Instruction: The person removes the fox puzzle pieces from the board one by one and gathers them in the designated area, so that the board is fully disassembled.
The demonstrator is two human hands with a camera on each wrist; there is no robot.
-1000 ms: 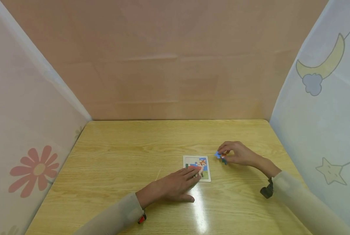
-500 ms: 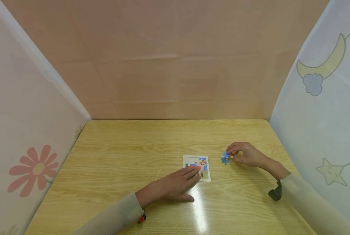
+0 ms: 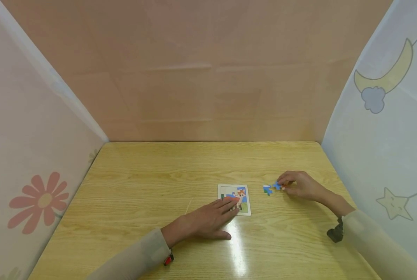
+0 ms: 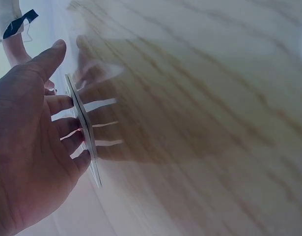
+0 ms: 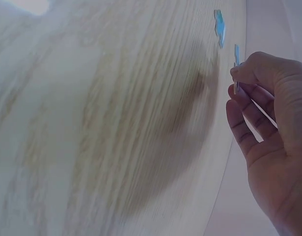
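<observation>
A white-framed picture puzzle (image 3: 248,206) with a fox lies on the table. My left hand (image 3: 210,221) rests flat over its lower left part, fingers straight; in the left wrist view the fingertips of the left hand (image 4: 38,128) touch the thin board (image 4: 87,130). To the right, my right hand (image 3: 304,186) pinches a blue and orange puzzle piece (image 3: 277,186) between thumb and fingers. The right wrist view shows that piece (image 5: 236,52) edge-on in the right hand (image 5: 278,113). A blue and green piece (image 3: 267,189) lies on the table just left of the held one.
The wooden table (image 3: 152,167) meets a plain pinkish-brown backdrop (image 3: 208,101) at its back edge. Pale cloths stand at both sides, the left one with a red flower (image 3: 44,200), the right one with a moon (image 3: 387,79) and a star.
My right hand has moved right with the pinched piece. The blue and green piece, formerly by those fingers, now lies apart on the table. My left hand has stayed in place.
</observation>
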